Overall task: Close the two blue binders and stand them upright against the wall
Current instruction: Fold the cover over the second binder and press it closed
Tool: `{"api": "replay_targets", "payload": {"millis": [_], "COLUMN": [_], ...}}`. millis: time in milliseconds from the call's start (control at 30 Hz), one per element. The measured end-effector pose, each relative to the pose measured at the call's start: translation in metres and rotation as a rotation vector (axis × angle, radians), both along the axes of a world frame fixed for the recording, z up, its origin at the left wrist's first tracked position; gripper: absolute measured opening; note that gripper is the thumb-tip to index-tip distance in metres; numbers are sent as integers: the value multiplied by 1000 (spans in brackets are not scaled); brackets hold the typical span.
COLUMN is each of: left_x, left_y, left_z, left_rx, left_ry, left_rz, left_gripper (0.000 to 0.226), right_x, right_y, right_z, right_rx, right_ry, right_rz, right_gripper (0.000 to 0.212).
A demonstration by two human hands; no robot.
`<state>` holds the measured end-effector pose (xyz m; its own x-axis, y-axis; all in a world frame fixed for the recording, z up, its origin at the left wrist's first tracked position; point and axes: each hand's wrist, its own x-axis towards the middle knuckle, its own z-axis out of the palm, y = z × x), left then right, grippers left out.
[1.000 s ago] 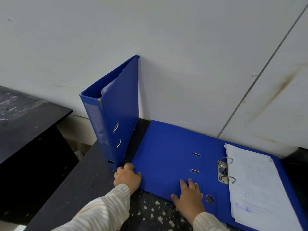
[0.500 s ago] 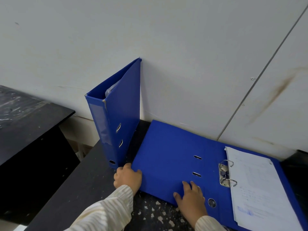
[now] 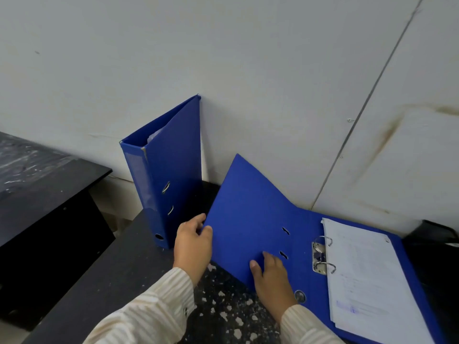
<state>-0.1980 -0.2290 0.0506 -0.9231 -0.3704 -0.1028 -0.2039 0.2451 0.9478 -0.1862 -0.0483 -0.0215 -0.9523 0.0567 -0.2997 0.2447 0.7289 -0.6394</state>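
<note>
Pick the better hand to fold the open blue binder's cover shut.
Left: the left hand pinches the lifted blue binder cover at its corner; the right hand lies flat near the fold.

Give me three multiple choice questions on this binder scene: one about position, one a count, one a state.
1. Relative to the open binder, the upright binder stands A) right B) left, against the wall C) on top
2. How many blue binders show? A) one B) two C) three
3. The open binder's cover is A) flat B) shut C) raised by the left hand
Answers: 1 B, its edge meets the wall; 2 B, one upright, one open; 3 C, fingers pinch its lifted corner.
</note>
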Motion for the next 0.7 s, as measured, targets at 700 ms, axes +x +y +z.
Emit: {"api": "replay_targets", "payload": {"millis": [700], "left_x": [64], "left_y": [217], "left_z": [42], "left_rx": [222], "left_ry": [333], "left_rz": [-595], "left_gripper": [29], "right_x": [44], "right_y": [154], "right_z": [136], "right_rx": [-970], "right_ry": [215], "right_rz": [-299], "right_gripper": [36]}}
